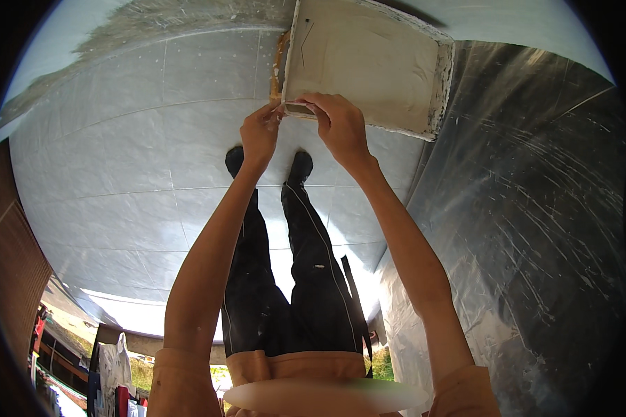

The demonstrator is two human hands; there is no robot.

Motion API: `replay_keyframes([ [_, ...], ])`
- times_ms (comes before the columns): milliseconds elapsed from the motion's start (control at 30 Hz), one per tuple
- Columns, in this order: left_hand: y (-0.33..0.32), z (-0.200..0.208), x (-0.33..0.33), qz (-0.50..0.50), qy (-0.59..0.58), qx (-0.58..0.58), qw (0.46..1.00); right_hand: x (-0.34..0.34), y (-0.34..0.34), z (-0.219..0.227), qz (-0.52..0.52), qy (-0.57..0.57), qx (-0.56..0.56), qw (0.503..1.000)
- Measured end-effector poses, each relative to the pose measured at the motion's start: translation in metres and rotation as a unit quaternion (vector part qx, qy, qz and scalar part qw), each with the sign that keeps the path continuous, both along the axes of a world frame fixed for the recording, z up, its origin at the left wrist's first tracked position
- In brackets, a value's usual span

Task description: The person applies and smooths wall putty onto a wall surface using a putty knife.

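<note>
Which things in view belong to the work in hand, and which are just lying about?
In the work:
beige rectangular tray with crusted whitish rim
bare left hand and right hand, at its near left corner

Apparently just around:
crumpled white bag-like thing, lower left
dark, shiny sheeting, right

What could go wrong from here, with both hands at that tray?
1. The left hand and right hand are both by the near left corner of the tray; neither steadies its right side, so a hard push might shift it.
2. The left fingertips look smeared with something pale, so their grip might slip.
3. The rim looks rough and caked, so bits could flake onto the beige surface inside.
</note>
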State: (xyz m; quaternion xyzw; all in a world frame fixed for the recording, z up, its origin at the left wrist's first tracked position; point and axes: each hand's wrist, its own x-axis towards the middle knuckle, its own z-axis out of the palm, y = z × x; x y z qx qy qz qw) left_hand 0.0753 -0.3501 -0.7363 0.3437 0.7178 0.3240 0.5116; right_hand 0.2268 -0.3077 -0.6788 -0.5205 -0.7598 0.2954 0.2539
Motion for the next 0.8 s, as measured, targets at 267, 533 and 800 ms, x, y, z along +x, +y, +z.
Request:
replay_keyframes([
  [267,-0.001,-0.003,-0.001,-0.01,0.013,-0.029,0.999,0.002,-0.002,0.005,-0.005,0.013,-0.05,0.999],
  [533,0.002,0.003,0.004,0.003,0.025,-0.05,0.998,0.007,0.009,0.001,0.004,0.028,-0.054,0.998],
  [800,-0.001,0.001,0.004,0.028,0.013,-0.038,0.999,0.005,0.031,0.006,0.059,-0.027,-0.124,0.99],
])
